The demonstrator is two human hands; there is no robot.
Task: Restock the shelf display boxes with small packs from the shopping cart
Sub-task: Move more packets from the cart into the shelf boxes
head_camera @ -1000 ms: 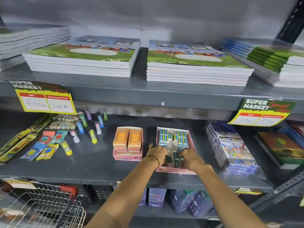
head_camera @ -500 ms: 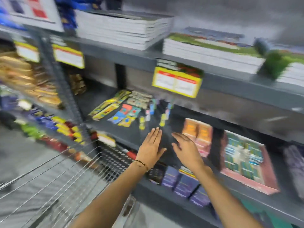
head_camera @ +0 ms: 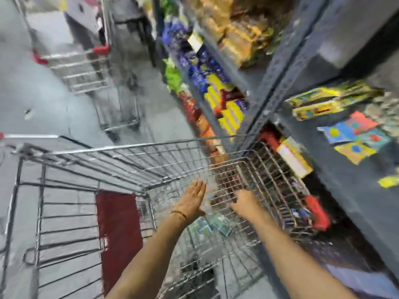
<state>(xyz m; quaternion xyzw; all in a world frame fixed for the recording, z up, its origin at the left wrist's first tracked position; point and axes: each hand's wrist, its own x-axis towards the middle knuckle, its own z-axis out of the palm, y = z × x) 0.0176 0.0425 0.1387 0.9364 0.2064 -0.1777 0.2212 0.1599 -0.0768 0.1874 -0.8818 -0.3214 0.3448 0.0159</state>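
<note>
**Wire cart, empty hands above the packs**

Steel mesh filled the lower frame: the cart [head_camera: 151, 160] stood beside the shelf [head_camera: 345, 190]. The left hand [head_camera: 192, 199] hung flat with fingers straight and together, holding nothing. The right hand [head_camera: 244, 201] was blurred; its pose could not be told. Bluish packs [head_camera: 212, 226] lay low in the cart, just below both hands at lower centre. They looked light and film-wrapped, probably slippery; gripping across the short sides seemed safest.
</note>
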